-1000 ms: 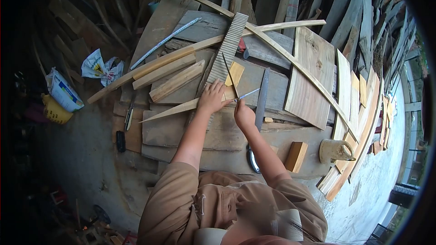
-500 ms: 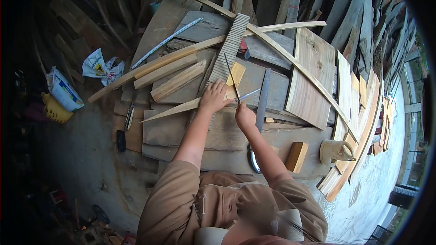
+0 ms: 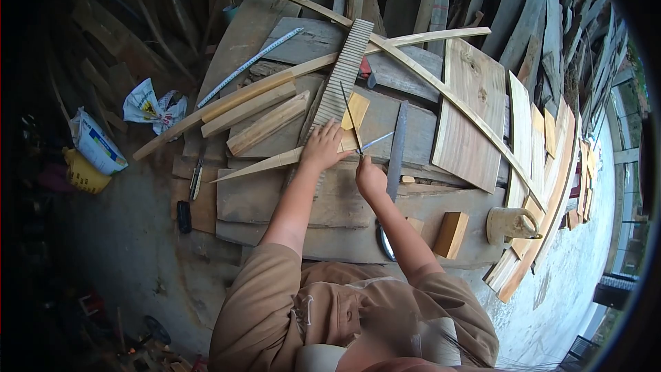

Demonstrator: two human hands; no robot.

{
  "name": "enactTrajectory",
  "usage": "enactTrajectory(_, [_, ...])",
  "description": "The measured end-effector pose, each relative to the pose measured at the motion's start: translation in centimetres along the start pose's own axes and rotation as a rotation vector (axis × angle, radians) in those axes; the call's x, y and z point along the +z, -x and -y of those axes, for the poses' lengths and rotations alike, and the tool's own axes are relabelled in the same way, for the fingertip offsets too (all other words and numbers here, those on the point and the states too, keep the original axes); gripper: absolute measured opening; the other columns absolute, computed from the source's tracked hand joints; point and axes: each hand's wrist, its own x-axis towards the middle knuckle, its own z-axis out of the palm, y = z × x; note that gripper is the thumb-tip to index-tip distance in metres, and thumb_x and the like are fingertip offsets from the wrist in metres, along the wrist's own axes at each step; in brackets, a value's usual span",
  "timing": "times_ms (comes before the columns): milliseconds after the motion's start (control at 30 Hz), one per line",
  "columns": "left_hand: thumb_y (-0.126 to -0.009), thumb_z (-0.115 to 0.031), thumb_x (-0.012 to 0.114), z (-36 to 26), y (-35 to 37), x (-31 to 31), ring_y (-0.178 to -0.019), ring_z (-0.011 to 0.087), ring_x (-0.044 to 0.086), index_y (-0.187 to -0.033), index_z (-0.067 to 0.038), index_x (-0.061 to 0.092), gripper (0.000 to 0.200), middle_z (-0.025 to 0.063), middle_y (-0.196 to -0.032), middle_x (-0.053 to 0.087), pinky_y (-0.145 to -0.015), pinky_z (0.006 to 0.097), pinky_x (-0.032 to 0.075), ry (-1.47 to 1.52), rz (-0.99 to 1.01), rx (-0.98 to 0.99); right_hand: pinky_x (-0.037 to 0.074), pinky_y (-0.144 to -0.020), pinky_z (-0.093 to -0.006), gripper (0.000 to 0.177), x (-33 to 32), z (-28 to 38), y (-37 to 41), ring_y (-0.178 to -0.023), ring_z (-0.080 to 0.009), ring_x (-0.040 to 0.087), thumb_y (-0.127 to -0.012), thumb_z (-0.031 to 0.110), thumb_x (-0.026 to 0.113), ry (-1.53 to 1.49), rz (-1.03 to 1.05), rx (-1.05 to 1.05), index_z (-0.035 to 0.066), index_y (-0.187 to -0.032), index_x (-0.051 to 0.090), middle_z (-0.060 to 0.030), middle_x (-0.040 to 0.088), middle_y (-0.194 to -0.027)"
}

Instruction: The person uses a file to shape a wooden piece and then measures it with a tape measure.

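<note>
Item: our left hand (image 3: 321, 147), open, pressed palm-down on a ridged wooden strip (image 3: 346, 69) and a pointed wood piece (image 3: 265, 166).
Item: our right hand (image 3: 372, 179), just beside it, closed on the near end of a thin dark strip (image 3: 350, 111); a slim blue-and-white stick (image 3: 379, 140) angles out at the same spot.
Item: one handsaw (image 3: 397, 145), its blade right of our right hand.
Item: one wooden block (image 3: 451, 235), near a pale mug (image 3: 509, 224).
Item: one measuring strip (image 3: 250, 66), laid slantwise at the upper left of the counter (image 3: 275, 201).
</note>
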Motion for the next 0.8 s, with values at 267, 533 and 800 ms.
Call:
enactTrajectory(267, [-0.072,-0.054,0.052,0.4,-0.7,0.0,-0.123,0.0274,0.028,-0.111,-0.004,0.047,0.064,0.0133,-0.124,0.040,-0.096,0.0409,0.027,-0.003,0.074,0.180,0.046,-0.049,-0.0454,0.022,1.1,0.8,1.9,-0.055,-0.0353,0.058,-0.085,0.023,0.037,-0.047,0.042,0.137,0.002,-0.083,0.045,-0.0192,0.058,-0.061])
enactTrajectory(533, [-0.072,-0.046,0.057,1.5,-4.5,-0.4,-0.124,0.0354,0.023,-0.119,-0.007,0.040,0.063,0.0192,-0.131,0.029,-0.097,0.0442,0.027,0.223,-0.108,-0.233,0.045,-0.057,-0.0485,0.028,0.7,2.1,2.7,-0.061,-0.0395,0.057,-0.086,0.026,0.036,-0.151,0.062,0.257,0.000,-0.085,0.046,-0.0227,0.057,-0.065])
enactTrajectory(800, [-0.063,-0.035,0.068,1.2,-7.0,-1.7,-0.121,0.0388,0.027,-0.133,-0.015,0.017,0.089,0.0225,-0.131,0.026,-0.091,0.0463,0.035,0.209,0.204,-0.652,0.045,-0.057,-0.0486,0.027,0.7,2.4,2.7,-0.061,-0.0396,0.056,-0.086,0.025,0.037,-0.176,0.062,0.268,0.000,-0.084,0.046,-0.0237,0.057,-0.067])
